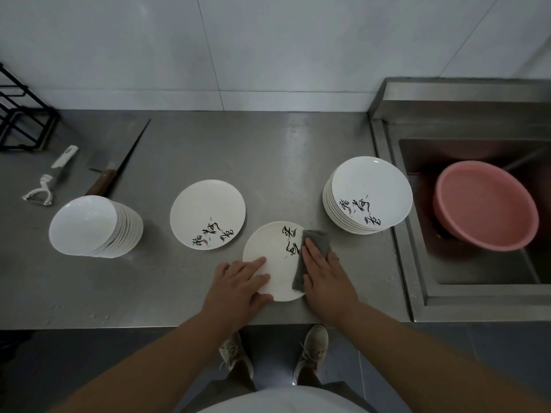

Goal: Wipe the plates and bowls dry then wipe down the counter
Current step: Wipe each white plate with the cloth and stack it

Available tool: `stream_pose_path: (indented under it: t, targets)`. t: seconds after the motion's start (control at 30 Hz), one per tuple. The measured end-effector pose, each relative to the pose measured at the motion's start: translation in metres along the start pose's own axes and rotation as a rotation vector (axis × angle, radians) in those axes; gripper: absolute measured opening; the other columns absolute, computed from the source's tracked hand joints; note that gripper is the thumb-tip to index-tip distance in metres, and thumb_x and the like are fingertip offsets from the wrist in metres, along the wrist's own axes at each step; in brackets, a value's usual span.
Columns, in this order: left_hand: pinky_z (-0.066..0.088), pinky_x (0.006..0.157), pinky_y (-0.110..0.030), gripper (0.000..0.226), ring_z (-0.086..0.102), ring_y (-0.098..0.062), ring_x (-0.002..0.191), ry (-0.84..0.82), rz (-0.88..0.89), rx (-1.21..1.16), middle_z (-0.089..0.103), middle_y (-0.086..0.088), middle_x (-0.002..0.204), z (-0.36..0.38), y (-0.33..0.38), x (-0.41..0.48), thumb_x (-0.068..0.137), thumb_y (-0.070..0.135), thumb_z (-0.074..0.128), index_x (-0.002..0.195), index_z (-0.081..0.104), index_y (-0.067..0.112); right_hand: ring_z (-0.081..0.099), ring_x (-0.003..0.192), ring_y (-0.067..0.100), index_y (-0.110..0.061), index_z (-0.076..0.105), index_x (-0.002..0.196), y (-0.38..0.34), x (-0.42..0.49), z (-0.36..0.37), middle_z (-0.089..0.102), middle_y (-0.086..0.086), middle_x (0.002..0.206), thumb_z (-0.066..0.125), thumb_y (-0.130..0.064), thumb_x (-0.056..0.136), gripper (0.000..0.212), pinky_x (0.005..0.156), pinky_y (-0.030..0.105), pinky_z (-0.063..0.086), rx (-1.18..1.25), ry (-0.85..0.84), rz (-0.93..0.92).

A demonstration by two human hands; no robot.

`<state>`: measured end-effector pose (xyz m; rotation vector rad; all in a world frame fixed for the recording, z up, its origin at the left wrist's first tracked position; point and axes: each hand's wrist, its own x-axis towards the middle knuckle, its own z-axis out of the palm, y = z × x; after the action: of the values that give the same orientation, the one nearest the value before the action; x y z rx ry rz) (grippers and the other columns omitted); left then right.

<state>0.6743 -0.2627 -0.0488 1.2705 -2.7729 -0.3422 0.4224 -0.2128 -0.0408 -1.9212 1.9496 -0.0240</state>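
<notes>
plate (275, 257): flat on the desk (238, 150) near its front edge, between both grips. Glazed ceramic, so I judge it stiff, slick when wet and likely to chip if dropped.
left grip (238, 289): open, fingers flat on the plate's left side, pinning it.
right grip (323, 272): open, palm pressing the cloth (317, 238) onto the plate's right side; nothing pinched.
cloth: grey, soft, bunched under the palm.
hold: I'd take the plate by the rim, thumb on top, fingers under. The steel desk looks slippery, so I'd keep it pinned.
queue: stack (369, 193) at right beside the sink (417, 263); single plate (207, 213) left of centre; bowls (89, 226) far left.
</notes>
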Motion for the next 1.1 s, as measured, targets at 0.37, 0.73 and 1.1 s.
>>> stream_pose_path:
  t: [0.37,0.73,1.1]
  targets:
    - [0.037,0.094,-0.042,0.054,0.059,-0.021,0.11,-0.056,0.001,-0.005,0.065,0.005,0.125,-0.009,0.013,0.011,0.082,0.076,0.056,0.111,0.072,0.034,0.017,0.158,0.031,-0.016,0.02,0.166,-0.022,-0.038,0.015,0.005,-0.005,0.174,0.019,-0.046,0.103,0.07,0.129,0.048,0.013,0.165,-0.044,0.007]
    - [0.037,0.094,-0.044,0.062,0.061,-0.026,0.109,-0.129,-0.052,0.059,0.066,0.0,0.132,-0.009,0.011,0.012,0.085,0.075,0.053,0.125,0.072,0.031,0.027,0.153,0.04,-0.007,0.024,0.163,-0.023,-0.029,0.02,0.014,0.007,0.173,0.026,-0.043,0.107,0.067,0.126,0.054,0.023,0.088,-0.038,0.045]
    - [0.033,0.09,-0.042,0.041,0.064,-0.018,0.094,-0.001,0.159,0.145,0.068,0.011,0.108,-0.003,0.01,0.009,0.093,0.056,0.048,0.119,0.071,0.035,0.036,0.145,0.043,-0.007,0.022,0.164,0.0,-0.002,0.001,0.009,0.006,0.174,0.023,-0.046,0.102,0.074,0.123,0.053,0.031,0.043,-0.07,0.002]
